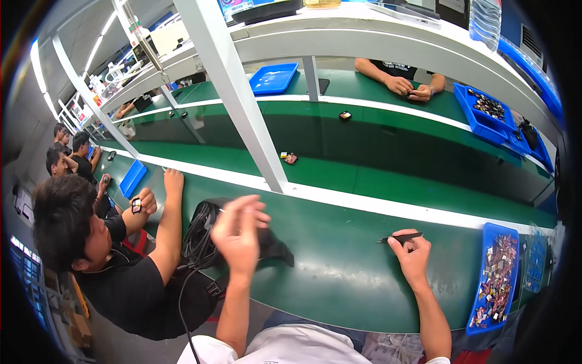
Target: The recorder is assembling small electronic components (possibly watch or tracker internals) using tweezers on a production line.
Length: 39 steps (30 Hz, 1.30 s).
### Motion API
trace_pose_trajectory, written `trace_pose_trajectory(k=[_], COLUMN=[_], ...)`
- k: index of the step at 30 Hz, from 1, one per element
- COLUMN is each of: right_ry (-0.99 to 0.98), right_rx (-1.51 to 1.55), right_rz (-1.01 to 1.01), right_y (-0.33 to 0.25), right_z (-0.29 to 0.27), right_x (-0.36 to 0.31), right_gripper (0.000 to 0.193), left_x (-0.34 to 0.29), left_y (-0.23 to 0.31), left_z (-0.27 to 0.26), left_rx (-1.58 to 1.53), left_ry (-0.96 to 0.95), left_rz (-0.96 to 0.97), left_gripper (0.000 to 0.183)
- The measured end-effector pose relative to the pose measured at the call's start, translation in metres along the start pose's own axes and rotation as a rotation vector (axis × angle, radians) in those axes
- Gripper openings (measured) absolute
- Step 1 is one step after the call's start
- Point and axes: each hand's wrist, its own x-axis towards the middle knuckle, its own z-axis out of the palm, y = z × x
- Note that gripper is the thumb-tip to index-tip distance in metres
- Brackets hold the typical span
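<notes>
My right hand [413, 253] rests over the green bench, closed round a pair of black tweezers [405, 237] whose thin tip points left. My left hand [239, 235] is lifted above the bench in front of a black bag with a bundle of black cables [205, 233]. Motion smears its fingers, so whether they hold anything cannot be made out. Right of my right hand lies a blue tray [515, 241] heaped with small parts in pinkish wrapping or film. The bench top [333, 273] between my hands is green.
Beyond a white rail runs a green conveyor belt [364, 182] carrying small parts [290, 158] and a black piece [345, 115]. A white post [233, 91] rises ahead. At left a co-worker [121, 285] holds a small black device [136, 205] near a blue tray [133, 178]. Another person's hands [409, 90] work opposite.
</notes>
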Motion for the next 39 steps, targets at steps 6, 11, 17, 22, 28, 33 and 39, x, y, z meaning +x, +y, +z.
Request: trace_pose_trajectory(k=[6, 11, 17, 22, 28, 33, 39], right_ry=[-0.015, 0.009, 0.152, 0.161, 0.122, 0.083, 0.05], right_rx=[0.014, 0.022, 0.332, 0.372, 0.363, 0.576, 0.679], right_rz=[0.012, 0.022, 0.08, 0.171, 0.162, 0.262, 0.226], right_y=[0.002, 0.006, 0.015, 0.021, 0.017, 0.012, 0.012], right_z=[0.003, 0.001, 0.001, -0.005, -0.011, -0.024, -0.026], right_x=[0.0, 0.001, 0.007, 0.008, 0.001, 0.01, 0.019], right_gripper=[0.011, 0.012, 0.016, 0.018, 0.015, 0.014, 0.016], left_x=[-0.037, -0.064, -0.096, -0.106, -0.112, -0.106, -0.098], left_y=[-0.017, -0.029, -0.049, -0.052, -0.059, -0.063, -0.062], left_z=[0.08, 0.141, 0.193, 0.2, 0.202, 0.202, 0.195], left_rx=[0.013, 0.155, -0.004, -0.074, -0.174, -0.327, -0.352], left_ry=[-0.592, -0.7, -0.536, -0.637, -0.701, -0.701, -0.739], left_rz=[-0.255, -0.063, 0.005, 0.102, -0.036, -0.23, -0.235], left_gripper=[0.021, 0.02, 0.013, 0.015, 0.006, 0.004, 0.006])
